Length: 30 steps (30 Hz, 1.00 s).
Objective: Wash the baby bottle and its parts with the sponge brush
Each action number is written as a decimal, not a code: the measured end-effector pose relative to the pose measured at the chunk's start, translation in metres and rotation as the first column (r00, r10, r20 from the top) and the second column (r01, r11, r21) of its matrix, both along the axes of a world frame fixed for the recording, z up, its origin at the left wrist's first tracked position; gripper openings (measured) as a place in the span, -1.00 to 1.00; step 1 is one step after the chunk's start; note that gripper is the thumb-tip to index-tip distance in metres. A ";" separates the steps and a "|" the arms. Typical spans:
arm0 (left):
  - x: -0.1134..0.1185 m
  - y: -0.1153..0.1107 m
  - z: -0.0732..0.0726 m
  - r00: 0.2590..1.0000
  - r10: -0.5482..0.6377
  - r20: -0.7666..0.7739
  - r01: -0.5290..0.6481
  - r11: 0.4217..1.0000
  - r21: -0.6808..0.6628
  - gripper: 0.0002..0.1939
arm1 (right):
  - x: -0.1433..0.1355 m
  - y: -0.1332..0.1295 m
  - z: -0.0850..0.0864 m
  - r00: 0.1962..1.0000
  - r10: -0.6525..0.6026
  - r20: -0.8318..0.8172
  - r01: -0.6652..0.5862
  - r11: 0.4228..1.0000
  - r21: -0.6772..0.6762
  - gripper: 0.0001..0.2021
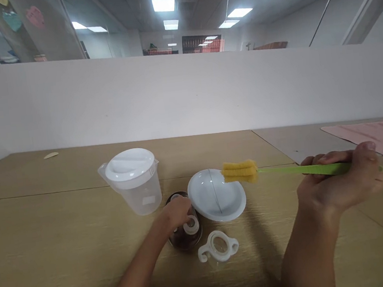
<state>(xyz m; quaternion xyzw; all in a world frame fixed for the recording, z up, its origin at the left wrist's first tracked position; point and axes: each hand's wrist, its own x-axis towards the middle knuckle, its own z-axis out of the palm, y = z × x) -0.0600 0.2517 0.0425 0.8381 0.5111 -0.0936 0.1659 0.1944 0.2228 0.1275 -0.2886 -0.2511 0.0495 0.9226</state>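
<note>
My right hand [339,181] is wrapped round the green handle of a brush, raised above the table at the right. The brush's yellow head [240,172] points left, in front of the right edge of a white oval dish [202,193] with a thin dividing line. My left hand [179,211] reaches down into a dark round metal bowl [186,244], its fingers mostly hidden. Beside those fingers in the bowl is a white ring-shaped part [191,225]. Nearer me stands a small clear container with a white hooked ring top [220,247].
A translucent pitcher with a white lid [133,178] stands left of the bowl. A pink cloth [379,136] lies at the far right. A small pale piece [51,155] rests at the back left. A white partition [186,97] borders the table's back.
</note>
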 end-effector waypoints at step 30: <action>0.005 -0.007 0.010 0.998 0.040 -0.040 -0.040 0.999 0.008 -0.78 | 0.000 -0.001 0.000 1.000 0.011 0.025 -0.010 0.998 -0.064 -0.57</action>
